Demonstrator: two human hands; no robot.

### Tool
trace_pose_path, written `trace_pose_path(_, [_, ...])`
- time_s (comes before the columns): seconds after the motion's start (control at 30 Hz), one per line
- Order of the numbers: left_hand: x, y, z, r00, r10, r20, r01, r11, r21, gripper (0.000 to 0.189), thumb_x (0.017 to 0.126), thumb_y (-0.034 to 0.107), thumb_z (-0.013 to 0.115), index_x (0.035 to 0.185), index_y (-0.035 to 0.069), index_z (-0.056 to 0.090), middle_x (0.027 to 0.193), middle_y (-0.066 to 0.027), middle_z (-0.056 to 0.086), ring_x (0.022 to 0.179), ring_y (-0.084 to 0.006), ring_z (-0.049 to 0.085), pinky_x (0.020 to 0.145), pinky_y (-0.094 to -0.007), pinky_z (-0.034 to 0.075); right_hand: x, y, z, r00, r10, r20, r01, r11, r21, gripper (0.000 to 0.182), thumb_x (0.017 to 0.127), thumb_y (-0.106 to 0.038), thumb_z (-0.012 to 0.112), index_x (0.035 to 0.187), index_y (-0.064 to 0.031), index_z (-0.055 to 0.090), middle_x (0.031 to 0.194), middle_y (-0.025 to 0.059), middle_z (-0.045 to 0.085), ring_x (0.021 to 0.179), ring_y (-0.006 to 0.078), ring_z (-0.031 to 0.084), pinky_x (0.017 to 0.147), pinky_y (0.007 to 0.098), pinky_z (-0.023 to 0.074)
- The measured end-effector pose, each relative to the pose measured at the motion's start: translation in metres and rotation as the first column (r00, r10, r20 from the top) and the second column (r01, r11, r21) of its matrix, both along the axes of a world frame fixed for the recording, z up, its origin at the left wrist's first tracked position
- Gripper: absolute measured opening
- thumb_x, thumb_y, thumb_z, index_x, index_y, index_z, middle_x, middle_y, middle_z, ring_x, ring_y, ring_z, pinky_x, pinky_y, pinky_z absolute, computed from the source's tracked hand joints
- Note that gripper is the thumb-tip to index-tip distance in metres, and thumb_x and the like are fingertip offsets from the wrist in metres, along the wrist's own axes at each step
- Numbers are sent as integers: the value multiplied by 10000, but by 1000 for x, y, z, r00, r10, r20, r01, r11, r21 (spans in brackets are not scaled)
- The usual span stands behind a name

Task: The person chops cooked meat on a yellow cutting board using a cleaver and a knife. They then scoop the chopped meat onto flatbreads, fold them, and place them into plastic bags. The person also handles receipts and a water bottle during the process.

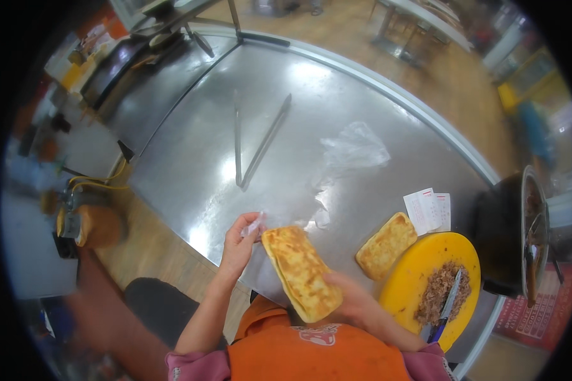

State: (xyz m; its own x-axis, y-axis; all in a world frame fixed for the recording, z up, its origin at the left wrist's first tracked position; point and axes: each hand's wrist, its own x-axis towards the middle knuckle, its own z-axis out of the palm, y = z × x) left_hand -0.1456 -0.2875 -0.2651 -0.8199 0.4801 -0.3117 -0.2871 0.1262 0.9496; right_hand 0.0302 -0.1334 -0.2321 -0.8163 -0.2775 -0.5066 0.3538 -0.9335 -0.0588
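Note:
My right hand (355, 297) holds a browned, rectangular flatbread (302, 274) by its lower right side, above the near edge of the steel table (195, 157). A slit or fold runs along the bread's left edge. My left hand (240, 240) pinches a crumpled piece of clear plastic film (252, 228) beside the bread's upper left corner. A second flatbread (386, 245) lies on the table to the right, against a round yellow cutting board (400, 290). Chopped meat (434, 295) and a knife (452, 295) are on the board.
Open metal tongs (240, 162) lie mid-table, with a crumpled clear plastic bag (357, 145) to their right. Paper slips (424, 212) bearing writing sit behind the board. A dark pot (505, 233) with utensils stands at the right edge. A chair (159, 305) is at the lower left.

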Motion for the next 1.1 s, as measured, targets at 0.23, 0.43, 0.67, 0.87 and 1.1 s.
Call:
trace_pose_path(0.23, [-10,-41,6,994,-3,107,2,1000,12,206,869,102,444,1040,4,503,788,-55,560,730,-153,578,702,-277,483,-50,-38,-28,951,-171,256,186,982,-38,439,867,-251,474,1250,-63,371,1242,103,457,1128,235,460,914,402,408])
trace_pose_path(0.43, [-5,-62,5,997,23,-78,-32,992,-120,109,844,67,458,919,18,521,738,-46,565,687,-157,577,655,-267,471,-67,-52,-36,881,-425,208,414,905,98,415,865,-238,483,1228,-62,383,1201,96,487,1106,234,475,912,408,404])
trace_pose_path(0.67, [15,-53,27,623,-562,-543,429,827,-364,108,773,4,483,859,50,528,784,-83,581,664,-188,575,593,-285,459,-99,-62,-39,842,-524,130,466,827,314,396,850,-143,511,1222,-91,385,1140,91,517,1045,237,515,867,387,445])
trace_pose_path(0.87, [-8,-59,33,894,-445,-49,446,895,18,210,805,66,522,1009,43,570,750,-62,565,648,-120,552,591,-249,445,-118,-55,-31,835,-549,32,486,764,425,408,843,-92,516,1224,-64,374,1115,102,529,1019,242,532,833,372,472])
trace_pose_path(1.1, [-14,-60,12,279,-874,-397,759,454,-466,370,796,189,543,1157,124,494,806,-123,582,686,-249,588,562,-325,470,-121,-53,-44,861,-506,49,487,849,205,340,869,-138,456,1195,-61,397,1162,94,484,1057,226,504,896,379,421])
